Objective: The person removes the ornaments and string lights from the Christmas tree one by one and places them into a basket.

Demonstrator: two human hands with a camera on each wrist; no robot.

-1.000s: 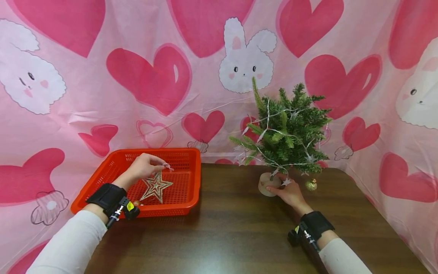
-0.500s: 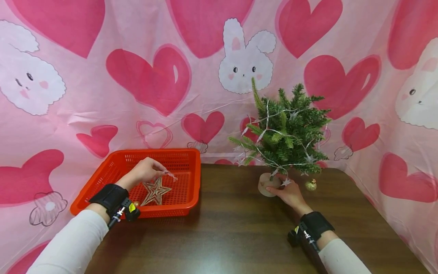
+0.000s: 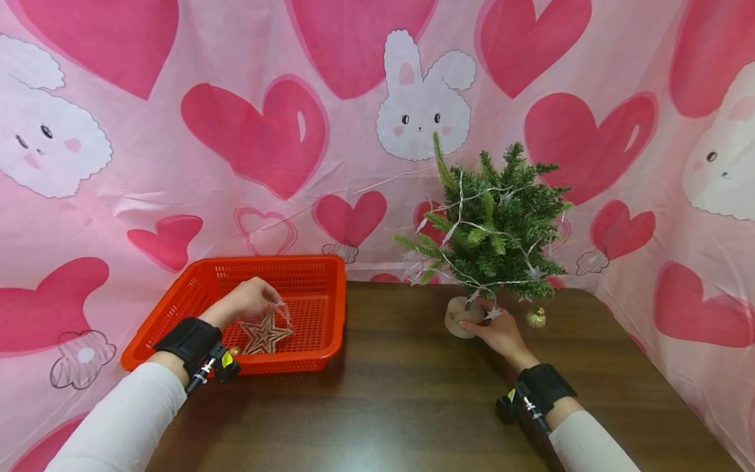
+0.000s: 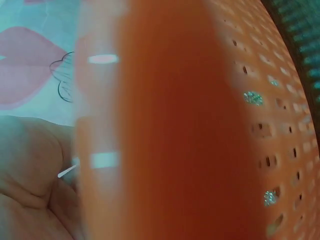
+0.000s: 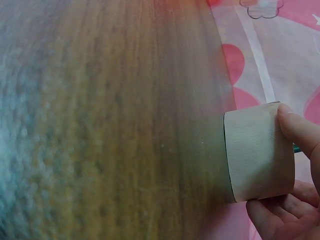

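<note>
In the head view my left hand [image 3: 255, 298] is inside the red basket [image 3: 295, 362], pinching a thin, pale pink see-through ribbon [image 3: 284, 313]. Just below the fingers, a glittery gold star ornament [image 3: 265, 335] lies tilted over the basket floor, its top partly behind the ribbon and hand. On the right, my right hand [image 3: 500, 332] grips the round pale wooden base [image 5: 257, 155] of a small green Christmas tree [image 3: 495, 229], thumb on one side and fingers on the other. The left wrist view is mostly blurred basket wall, with part of the left palm [image 4: 30, 175] at its edge.
A string of white star lights [image 3: 489, 229] winds round the tree. One gold ball [image 3: 536, 318] is at the tree's lower right, another [image 3: 234, 351] in the basket. Beneath is a brown wooden table [image 3: 401, 393], with a pink heart-and-rabbit cloth [image 3: 354, 151] behind.
My left hand has moved slightly right and down with the ribbon, whose loose end now hangs lower. The star has sunk and lies flatter. My right hand and the tree stay put.
</note>
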